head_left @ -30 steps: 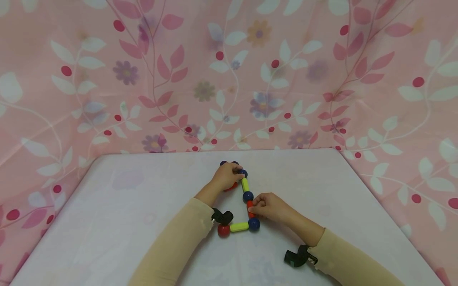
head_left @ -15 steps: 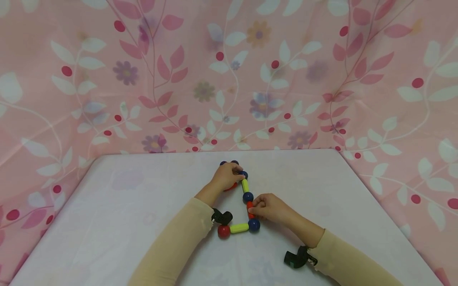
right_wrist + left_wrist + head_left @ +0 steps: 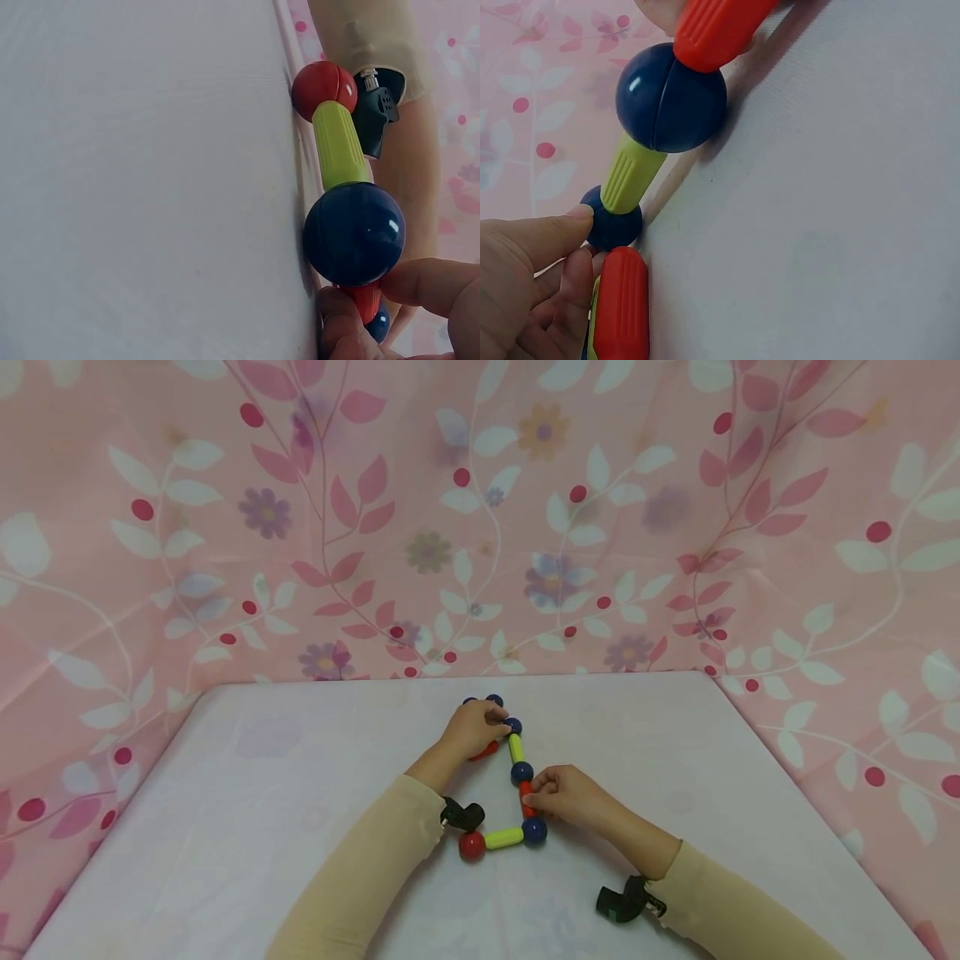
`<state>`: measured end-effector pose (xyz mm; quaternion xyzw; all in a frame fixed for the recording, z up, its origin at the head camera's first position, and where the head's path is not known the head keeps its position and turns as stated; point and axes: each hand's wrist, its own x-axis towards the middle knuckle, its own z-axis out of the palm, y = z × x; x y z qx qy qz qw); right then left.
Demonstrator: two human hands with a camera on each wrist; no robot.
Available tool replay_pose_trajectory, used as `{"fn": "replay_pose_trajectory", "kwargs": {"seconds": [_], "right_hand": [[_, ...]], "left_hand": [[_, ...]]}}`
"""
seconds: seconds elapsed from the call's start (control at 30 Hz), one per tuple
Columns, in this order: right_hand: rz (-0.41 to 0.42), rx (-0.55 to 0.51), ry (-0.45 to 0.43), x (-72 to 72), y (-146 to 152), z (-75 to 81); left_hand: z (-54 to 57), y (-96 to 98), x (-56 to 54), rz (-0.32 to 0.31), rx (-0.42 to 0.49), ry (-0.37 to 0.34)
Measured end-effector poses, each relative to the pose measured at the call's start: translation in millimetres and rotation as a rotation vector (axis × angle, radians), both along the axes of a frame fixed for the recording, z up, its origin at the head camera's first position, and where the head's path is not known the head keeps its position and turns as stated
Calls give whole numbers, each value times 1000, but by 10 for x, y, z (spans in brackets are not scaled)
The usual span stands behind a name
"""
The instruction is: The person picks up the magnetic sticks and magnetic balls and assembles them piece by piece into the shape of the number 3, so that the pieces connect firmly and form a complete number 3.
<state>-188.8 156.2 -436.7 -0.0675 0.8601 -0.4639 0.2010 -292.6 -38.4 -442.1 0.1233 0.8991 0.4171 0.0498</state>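
Note:
A chain of ball-and-rod pieces, which look like magnetic building toys, lies on the table. My left hand (image 3: 472,729) pinches its far blue ball (image 3: 615,225) between thumb and finger. From that ball a yellow-green rod (image 3: 516,748) runs to a middle blue ball (image 3: 522,772). My right hand (image 3: 570,792) pinches the red rod (image 3: 527,800) between the middle ball and the near blue ball (image 3: 354,234). Another yellow-green rod (image 3: 504,838) joins the near ball to a red ball (image 3: 472,846). A second red rod (image 3: 622,307) meets the far ball, partly hidden by my left hand in the head view.
Two more blue balls show behind my left hand, one of them the right-hand ball (image 3: 493,700). A white cloth covers the table (image 3: 300,860). Floral pink fabric (image 3: 480,527) hangs behind and at both sides. Black wrist cameras, such as the right one (image 3: 626,900), sit at both cuffs.

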Motion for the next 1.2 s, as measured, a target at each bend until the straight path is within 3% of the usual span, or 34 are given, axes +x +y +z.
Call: {"fn": "replay_pose_trajectory", "kwargs": {"seconds": [0.7,1.2], "right_hand": [[-41,22,-29,12,11,16],[-13,15,-23,-15,14,13]], "left_hand": [[-2,-286,100,17,21,24],[-93,-451,148,-8,-18,-40]]}}
